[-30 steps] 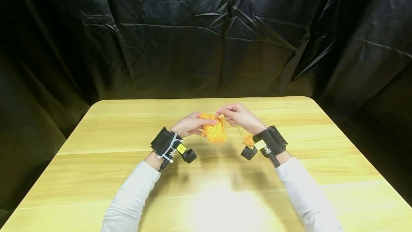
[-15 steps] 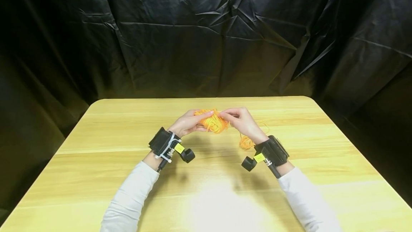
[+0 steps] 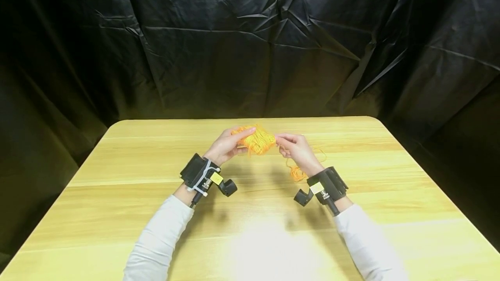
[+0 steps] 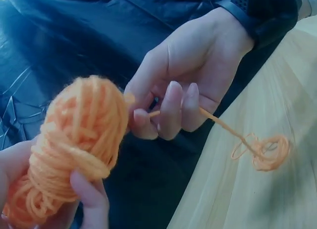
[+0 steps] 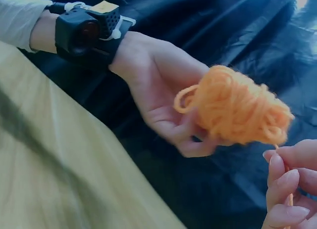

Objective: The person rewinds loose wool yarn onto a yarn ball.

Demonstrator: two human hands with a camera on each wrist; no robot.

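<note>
A ball of orange yarn (image 3: 258,141) is held up over the table by my left hand (image 3: 226,145), whose thumb and fingers grip one end of it. Close to the ball's other end, my right hand (image 3: 297,148) pinches the yarn strand (image 4: 225,126) between thumb and forefinger. In the left wrist view the strand passes behind the curled fingers of that hand and runs down to a small loose heap of yarn (image 4: 271,152) on the table. A loop of yarn (image 5: 185,99) sticks out of the ball on the palm side in the right wrist view.
The wooden table (image 3: 250,211) spreads beneath both arms. Behind its far edge hangs a black creased sheet (image 3: 218,55). Each wrist carries a strapped camera, the left camera (image 3: 228,187) and the right camera (image 3: 302,197).
The ball has been turned and raised slightly away from me in my left hand. My right hand has moved round the ball to its right end, slightly lower and rightward, still pinching the strand.
</note>
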